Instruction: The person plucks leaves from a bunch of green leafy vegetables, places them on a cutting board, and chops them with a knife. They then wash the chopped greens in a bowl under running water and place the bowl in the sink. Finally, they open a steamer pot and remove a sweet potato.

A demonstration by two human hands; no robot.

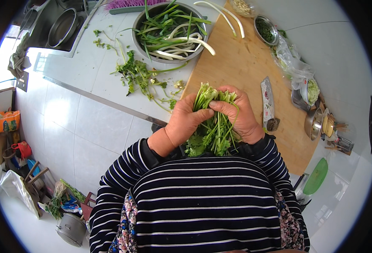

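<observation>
Both my left hand [187, 118] and my right hand [241, 114] grip one bunch of leafy green herbs [217, 126], close to my body. Its pale cut stem ends point up and away from me; the leaves hang down towards my striped top. My thumbs press on the stems near the middle. Loose herb sprigs [138, 74] lie on the white tiled counter beyond my left hand. A metal bowl [134, 30] of green onions stands behind them. To the right of my right hand, a knife or cleaver [268, 101] rests on the wooden board [236, 63].
Two white stalks [236, 20] lie at the board's far end. Along its right side stand a small bowl of chopped greens [266, 30], a plastic bag [291, 60], a bowl of shredded vegetable [312, 91] and a metal bowl [313, 123]. A sink [56, 28] is at the upper left.
</observation>
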